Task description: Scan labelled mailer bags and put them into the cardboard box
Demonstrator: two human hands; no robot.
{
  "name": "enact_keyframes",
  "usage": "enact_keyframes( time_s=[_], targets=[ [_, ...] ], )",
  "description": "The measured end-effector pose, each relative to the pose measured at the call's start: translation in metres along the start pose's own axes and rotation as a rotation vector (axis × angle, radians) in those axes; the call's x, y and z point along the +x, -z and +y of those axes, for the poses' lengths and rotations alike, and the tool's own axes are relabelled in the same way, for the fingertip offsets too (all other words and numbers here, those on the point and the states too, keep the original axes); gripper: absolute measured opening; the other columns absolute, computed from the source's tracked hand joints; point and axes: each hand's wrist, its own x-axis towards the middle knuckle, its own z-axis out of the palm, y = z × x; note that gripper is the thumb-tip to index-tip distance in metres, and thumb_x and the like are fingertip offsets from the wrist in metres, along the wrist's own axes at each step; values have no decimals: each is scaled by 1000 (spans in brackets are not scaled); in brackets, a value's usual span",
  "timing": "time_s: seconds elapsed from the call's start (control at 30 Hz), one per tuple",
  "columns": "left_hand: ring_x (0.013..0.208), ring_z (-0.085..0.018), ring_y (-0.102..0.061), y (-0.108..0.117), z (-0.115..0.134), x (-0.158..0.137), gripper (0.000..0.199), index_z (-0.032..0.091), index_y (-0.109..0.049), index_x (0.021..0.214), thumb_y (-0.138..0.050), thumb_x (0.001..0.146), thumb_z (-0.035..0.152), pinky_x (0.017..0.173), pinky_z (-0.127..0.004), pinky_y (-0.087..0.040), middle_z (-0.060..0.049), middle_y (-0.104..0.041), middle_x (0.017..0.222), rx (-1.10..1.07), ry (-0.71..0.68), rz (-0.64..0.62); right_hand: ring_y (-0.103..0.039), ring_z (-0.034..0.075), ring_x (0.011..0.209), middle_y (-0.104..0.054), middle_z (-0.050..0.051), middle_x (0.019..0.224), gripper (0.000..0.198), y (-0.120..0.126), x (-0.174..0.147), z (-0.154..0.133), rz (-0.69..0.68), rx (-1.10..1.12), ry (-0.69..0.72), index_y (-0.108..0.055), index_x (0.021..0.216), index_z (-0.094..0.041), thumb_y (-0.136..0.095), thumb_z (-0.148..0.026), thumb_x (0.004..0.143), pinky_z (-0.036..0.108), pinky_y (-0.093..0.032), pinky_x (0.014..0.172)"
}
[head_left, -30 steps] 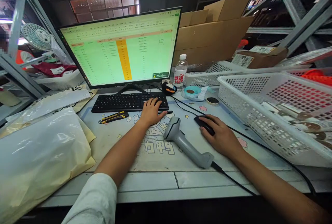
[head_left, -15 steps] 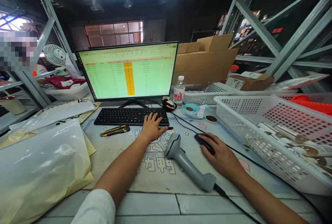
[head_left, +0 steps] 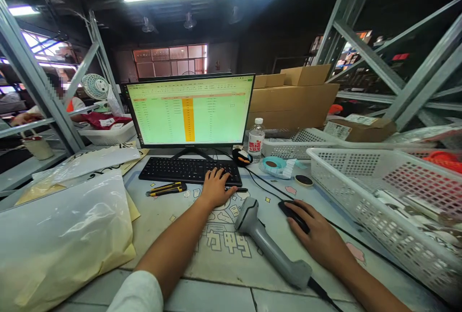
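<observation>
My left hand (head_left: 215, 188) rests with spread fingers on the right end of a black keyboard (head_left: 169, 169), over the number keys. A black pen (head_left: 241, 189) lies by its thumb. On the right, my right hand (head_left: 317, 230) is curved over a black computer mouse (head_left: 294, 215) on the printed desk mat (head_left: 173, 235). Between my forearms lies a grey barcode scanner (head_left: 272, 244), its cable running toward the near edge. Behind the keyboard a monitor (head_left: 159, 119) shows a spreadsheet with an orange column. A yellow-and-black utility knife (head_left: 166, 189) sits in front of the keyboard.
White plastic-wrapped packages (head_left: 72, 235) fill the left side. White perforated baskets (head_left: 361, 196) stand at right, near a water bottle (head_left: 256, 141) and a tape roll (head_left: 273, 164). Cardboard boxes (head_left: 292, 100) and metal racking (head_left: 368, 57) rise behind. A person (head_left: 54, 95) is at far left.
The camera view has tilted up, so the desk items appear lower and slightly further right. My left hand stays on the keyboard and my right hand on the mouse.
</observation>
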Motion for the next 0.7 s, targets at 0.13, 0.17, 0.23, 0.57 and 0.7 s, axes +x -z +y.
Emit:
enact_keyframes(
  time_s=[0.13, 0.17, 0.23, 0.57, 0.7],
  targets=[
    [156, -34, -35, 2, -1, 0, 61, 20, -57, 154, -55, 108, 60, 131, -57, -28, -11, -47, 165, 0, 10, -5, -72, 32, 116, -66, 8, 144, 55, -4, 1, 7, 0, -6, -11, -74, 133, -31, -43, -62, 100, 48, -67, 89],
    [156, -34, -35, 3, -1, 0, 60, 20, -58, 154, -55, 108, 60, 131, -56, -28, -10, -47, 165, 1, 12, -6, -73, 32, 115, -67, 8, 143, 55, -6, 1, 10, 5, -5, -9, -75, 132, -31, -44, -62, 99, 48, -67, 88],
    [155, -33, -37, 5, -1, 0, 59, 21, -59, 153, -56, 108, 60, 130, -54, -30, -10, -48, 164, 3, 16, -9, -73, 32, 114, -68, 7, 141, 54, -9, 2, 13, 17, 4, 2, -75, 130, -32, -45, -63, 97, 49, -67, 88],
    [154, -32, -39, 3, -1, 1, 58, 21, -59, 152, -58, 108, 57, 130, -52, -31, -10, -48, 164, -2, 23, -8, -74, 31, 113, -68, 7, 140, 53, -7, 3, 12, 20, 17, -1, -75, 130, -33, -46, -63, 98, 48, -68, 87],
    [154, -34, -38, 2, -1, 1, 57, 19, -60, 152, -58, 108, 55, 129, -54, -30, -11, -47, 165, -7, 26, -8, -72, 30, 117, -68, 8, 141, 52, -4, 2, 5, 25, 13, 4, -75, 130, -31, -44, -59, 101, 48, -66, 95]
  ],
)
